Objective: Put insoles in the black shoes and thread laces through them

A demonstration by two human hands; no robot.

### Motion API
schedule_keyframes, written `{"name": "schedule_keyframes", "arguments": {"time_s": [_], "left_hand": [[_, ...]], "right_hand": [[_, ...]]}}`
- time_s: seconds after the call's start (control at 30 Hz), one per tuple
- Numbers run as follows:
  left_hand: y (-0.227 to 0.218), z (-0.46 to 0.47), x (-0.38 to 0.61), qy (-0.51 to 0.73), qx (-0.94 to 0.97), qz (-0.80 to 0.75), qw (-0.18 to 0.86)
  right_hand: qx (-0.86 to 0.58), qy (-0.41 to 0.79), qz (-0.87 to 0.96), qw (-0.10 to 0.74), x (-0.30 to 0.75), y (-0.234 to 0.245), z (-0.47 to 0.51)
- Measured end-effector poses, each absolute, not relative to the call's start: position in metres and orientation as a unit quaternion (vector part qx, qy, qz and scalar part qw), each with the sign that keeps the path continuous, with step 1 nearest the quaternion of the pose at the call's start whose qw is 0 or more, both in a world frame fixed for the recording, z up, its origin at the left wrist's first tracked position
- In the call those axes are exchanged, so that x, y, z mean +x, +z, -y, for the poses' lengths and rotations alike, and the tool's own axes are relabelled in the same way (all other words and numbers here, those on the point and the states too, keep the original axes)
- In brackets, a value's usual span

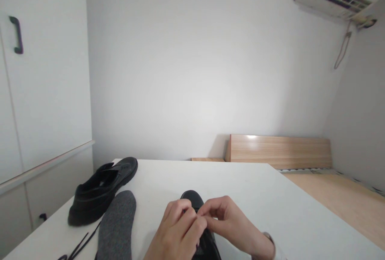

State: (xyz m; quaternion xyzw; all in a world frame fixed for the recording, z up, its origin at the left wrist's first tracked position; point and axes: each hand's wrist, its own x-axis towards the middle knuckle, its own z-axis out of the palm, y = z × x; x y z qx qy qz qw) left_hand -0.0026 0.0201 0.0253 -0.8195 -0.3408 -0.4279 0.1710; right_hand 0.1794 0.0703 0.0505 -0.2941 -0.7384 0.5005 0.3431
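A black shoe [193, 199] lies on the table at the bottom centre, toe pointing away from me. My left hand [179, 230] is bent over its upper from the left, fingers curled and closed. From the right, my right hand [230, 220] meets it with thumb and forefinger pinched together. The fingertips of both hands come together above the shoe's front opening. Whatever they pinch is too small or covered to make out. Much of the shoe is hidden beneath my hands.
On the white table [240, 184], a second black shoe [104, 190] stands at the left. Beside it lie a grey insole [118, 226] and a loose black shoelace [78, 248]. A white cabinet [48, 75] borders the left side; a wooden bed headboard [279, 148] is beyond the table.
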Motion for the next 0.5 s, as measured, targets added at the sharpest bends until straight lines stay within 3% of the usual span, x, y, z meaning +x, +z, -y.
{"name": "schedule_keyframes", "arguments": {"time_s": [0.27, 0.5], "left_hand": [[0.035, -0.022, -0.013, -0.414, -0.824, 0.359, 0.142], [0.049, -0.024, -0.025, -0.389, -0.859, 0.328, 0.051]], "right_hand": [[-0.267, 0.488, 0.746, 0.367, 0.178, 0.052, -0.068], [-0.300, 0.380, 0.798, 0.358, 0.178, 0.055, -0.065]]}}
